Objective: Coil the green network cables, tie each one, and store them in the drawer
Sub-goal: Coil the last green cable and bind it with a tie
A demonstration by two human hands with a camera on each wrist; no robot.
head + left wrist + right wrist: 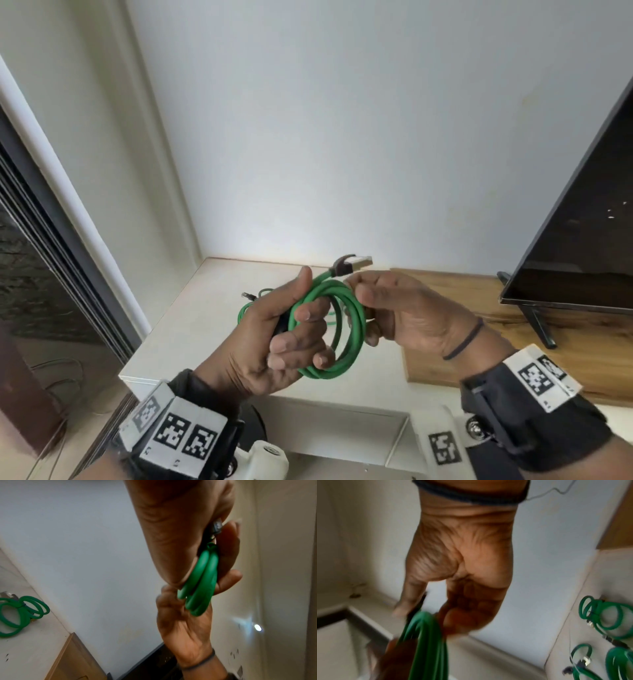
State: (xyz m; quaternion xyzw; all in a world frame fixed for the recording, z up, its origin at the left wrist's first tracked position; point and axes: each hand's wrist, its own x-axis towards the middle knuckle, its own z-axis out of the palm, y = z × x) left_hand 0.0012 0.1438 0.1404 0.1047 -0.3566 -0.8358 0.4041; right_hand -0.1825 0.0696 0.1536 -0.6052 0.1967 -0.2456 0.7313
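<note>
left hand (274, 339) fingers curl round the coiled green network cable (346, 329), held above the white tabletop (191, 318); right hand (407, 308) fingers pinch the coil's right side, plug (354, 264) sticking up.

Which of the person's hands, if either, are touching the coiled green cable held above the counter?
Touching, both. In the head view the left hand has fingers curled through the coiled green cable, and the right hand pinches its far side.

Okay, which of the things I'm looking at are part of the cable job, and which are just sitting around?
Part of the job:
green cable coil, held by left hand and right hand
tied coils on the counter
open drawer

Just there:
television
wooden board
</note>
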